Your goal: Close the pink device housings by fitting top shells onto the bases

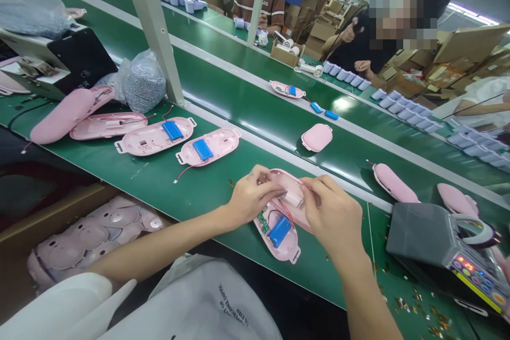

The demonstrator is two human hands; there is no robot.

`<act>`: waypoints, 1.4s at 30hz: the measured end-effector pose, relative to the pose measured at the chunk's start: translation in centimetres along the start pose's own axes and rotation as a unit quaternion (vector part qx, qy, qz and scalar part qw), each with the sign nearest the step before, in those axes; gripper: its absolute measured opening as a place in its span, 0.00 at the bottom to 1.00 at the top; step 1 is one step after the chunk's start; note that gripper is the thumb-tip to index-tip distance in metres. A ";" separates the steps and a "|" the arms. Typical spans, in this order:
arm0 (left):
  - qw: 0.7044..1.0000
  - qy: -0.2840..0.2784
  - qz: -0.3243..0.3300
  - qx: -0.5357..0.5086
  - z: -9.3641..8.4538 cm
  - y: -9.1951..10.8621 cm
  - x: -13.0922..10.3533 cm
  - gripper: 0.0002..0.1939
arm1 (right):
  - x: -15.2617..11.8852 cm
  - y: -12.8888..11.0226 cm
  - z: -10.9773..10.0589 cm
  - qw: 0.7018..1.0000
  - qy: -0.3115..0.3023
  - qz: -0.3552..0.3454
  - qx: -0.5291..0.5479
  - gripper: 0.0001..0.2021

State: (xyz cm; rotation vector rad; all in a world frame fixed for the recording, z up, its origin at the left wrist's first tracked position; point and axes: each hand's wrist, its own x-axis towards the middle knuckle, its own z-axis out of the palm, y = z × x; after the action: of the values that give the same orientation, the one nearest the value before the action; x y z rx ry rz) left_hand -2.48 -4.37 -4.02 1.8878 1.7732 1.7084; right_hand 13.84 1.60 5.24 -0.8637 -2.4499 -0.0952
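Note:
In the head view, two pink plastic shell halves lie against each other in front of me at the bench edge. The nearer half (292, 254) holds a blue battery pack (280, 231), a green circuit board (263, 222) and thin red wires. Behind it, the other half (294, 191) is tilted up, its inner side showing. My right hand (334, 215) is closed on the rim of this tilted half. My left hand (253, 196) is closed in a pinch at its left end, above the wires; what sits between those fingertips is hidden.
To the left lie open pink shells (217, 150), some with blue batteries, and a bubble-wrap bundle (145, 79). A grey tape dispenser (422, 231) stands at right. Past the metal post (153, 26), a green conveyor (239, 85) carries shells. Co-workers sit opposite. Below left is a carton of pink parts (91, 234).

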 end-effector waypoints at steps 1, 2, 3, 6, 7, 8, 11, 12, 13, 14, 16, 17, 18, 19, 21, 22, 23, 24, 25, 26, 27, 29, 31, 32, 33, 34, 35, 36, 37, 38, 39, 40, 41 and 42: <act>0.999 0.033 0.005 0.011 0.2 0.0 -0.1 0.08 | 0.0 0.2 0.1 1.000 -0.014 0.009 0.022 0.14; 0.998 0.055 0.000 0.005 0.3 -0.1 -0.1 0.07 | 0.0 0.5 0.2 0.998 -0.028 0.018 0.044 0.14; 0.998 0.062 -0.021 -0.026 0.4 -0.3 0.0 0.04 | 0.0 0.7 0.3 0.997 -0.040 0.028 0.065 0.14; 0.964 -0.008 -0.153 -0.219 0.3 -1.0 0.5 0.16 | 0.2 1.6 0.8 0.991 -0.055 0.062 0.105 0.14; 0.940 -0.048 -0.198 -0.273 0.2 -1.3 0.7 0.22 | 0.3 1.9 1.0 0.990 -0.056 0.070 0.110 0.14; 0.918 -0.083 -0.234 -0.308 0.1 -1.5 0.9 0.26 | 0.5 2.1 1.2 0.989 -0.059 0.075 0.112 0.14; 0.896 -0.125 -0.280 -0.322 -0.2 -1.9 1.2 0.25 | 1.0 2.2 2.1 0.985 -0.091 0.078 0.122 0.14; 0.896 -0.123 -0.286 -0.316 -0.3 -1.9 1.2 0.24 | 1.2 2.2 2.5 0.983 -0.108 0.080 0.124 0.13; 0.898 -0.117 -0.291 -0.308 -0.3 -1.8 1.1 0.24 | 1.4 2.0 2.9 0.981 -0.127 0.084 0.123 0.11; 0.900 -0.113 -0.295 -0.300 -0.3 -1.6 1.0 0.23 | 1.5 1.8 3.3 0.978 -0.145 0.090 0.120 0.10; 0.905 -0.112 -0.300 -0.280 -0.2 -1.3 0.7 0.22 | 1.7 1.5 4.0 0.972 -0.180 0.100 0.108 0.09; 0.908 -0.114 -0.301 -0.267 -0.1 -1.1 0.6 0.21 | 1.7 1.4 4.3 0.970 -0.194 0.103 0.100 0.08; 0.911 -0.116 -0.303 -0.255 -0.1 -1.0 0.5 0.20 | 1.7 1.4 4.6 0.969 -0.204 0.103 0.093 0.07; 0.913 -0.117 -0.306 -0.245 -0.2 -0.9 0.5 0.20 | 1.7 1.4 4.8 0.968 -0.211 0.102 0.088 0.06; 0.914 -0.125 -0.307 -0.234 -0.3 -0.9 0.6 0.21 | 1.7 1.7 5.0 0.967 -0.214 0.108 0.087 0.06; 0.914 -0.134 -0.302 -0.236 -0.4 -0.9 0.8 0.21 | 1.7 1.9 5.0 0.965 -0.214 0.116 0.092 0.05; 0.913 -0.150 -0.293 -0.242 -0.5 -1.0 1.0 0.21 | 1.8 2.1 5.0 0.963 -0.214 0.127 0.101 0.05; 0.912 -0.169 -0.282 -0.247 -0.6 -1.1 1.2 0.19 | 1.9 2.1 5.0 0.961 -0.216 0.137 0.110 0.04; 0.911 -0.188 -0.270 -0.248 -0.8 -1.2 1.4 0.17 | 2.1 2.1 5.0 0.959 -0.216 0.144 0.117 0.03; 0.912 -0.205 -0.259 -0.242 -0.9 -1.3 1.6 0.14 | 2.2 2.0 4.9 0.958 -0.216 0.147 0.121 0.03; 0.916 -0.218 -0.250 -0.227 -1.0 -1.3 1.8 0.13 | 2.3 1.8 4.9 0.958 -0.216 0.144 0.126 0.04; 0.924 -0.233 -0.241 -0.184 -1.1 -1.3 2.2 0.14 | 1.9 1.8 4.9 0.959 -0.202 0.129 0.155 0.05; 0.925 -0.257 -0.242 -0.142 -1.0 -1.4 2.6 0.15 | 0.1 2.8 4.4 0.959 -0.124 0.137 0.213 0.08; 0.924 -0.266 -0.249 -0.119 -1.0 -1.5 2.7 0.16 | -1.4 3.9 3.7 0.955 -0.056 0.173 0.234 0.09; 0.921 -0.276 -0.254 -0.102 -0.9 -1.6 2.8 0.17 | -3.4 5.4 2.6 0.944 0.012 0.225 0.242 0.10; 0.921 -0.278 -0.260 -0.086 -0.8 -1.7 2.9 0.18 | -5.9 7.2 1.1 0.923 0.091 0.296 0.229 0.12; 0.921 -0.274 -0.266 -0.073 -0.8 -1.6 3.0 0.18 | -8.7 9.2 -0.9 0.896 0.114 0.376 0.207 0.13; 0.920 -0.272 -0.273 -0.066 -0.7 -1.6 3.0 0.18 | -11.6 11.3 -3.3 0.880 0.090 0.428 0.185 0.15; 0.919 -0.269 -0.282 -0.059 -0.7 -1.4 3.1 0.18 | -14.5 13.4 -5.8 0.872 0.092 0.452 0.165 0.16; 0.917 -0.267 -0.292 -0.052 -0.7 -1.3 3.2 0.18 | -17.2 15.6 -8.4 0.866 0.101 0.466 0.150 0.17; 0.915 -0.266 -0.301 -0.043 -0.6 -1.1 3.3 0.19 | -19.6 17.6 -10.8 0.862 0.111 0.475 0.139 0.17; 0.914 -0.262 -0.307 -0.031 -0.6 -1.0 3.3 0.19 | -21.6 19.5 -12.9 0.858 0.120 0.482 0.129 0.18; 0.915 -0.256 -0.310 -0.018 -0.6 -1.0 3.4 0.20 | -23.1 21.2 -14.7 0.855 0.126 0.488 0.121 0.19; 0.918 -0.247 -0.311 -0.006 -0.5 -1.0 3.4 0.20 | -24.3 22.6 -16.0 0.852 0.130 0.493 0.114 0.20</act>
State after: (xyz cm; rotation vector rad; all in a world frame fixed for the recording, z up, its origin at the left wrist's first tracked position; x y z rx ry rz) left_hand -4.41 -1.92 -2.24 1.3488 1.8405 0.9208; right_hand 50.69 2.05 4.13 -1.7342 -1.4805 0.4147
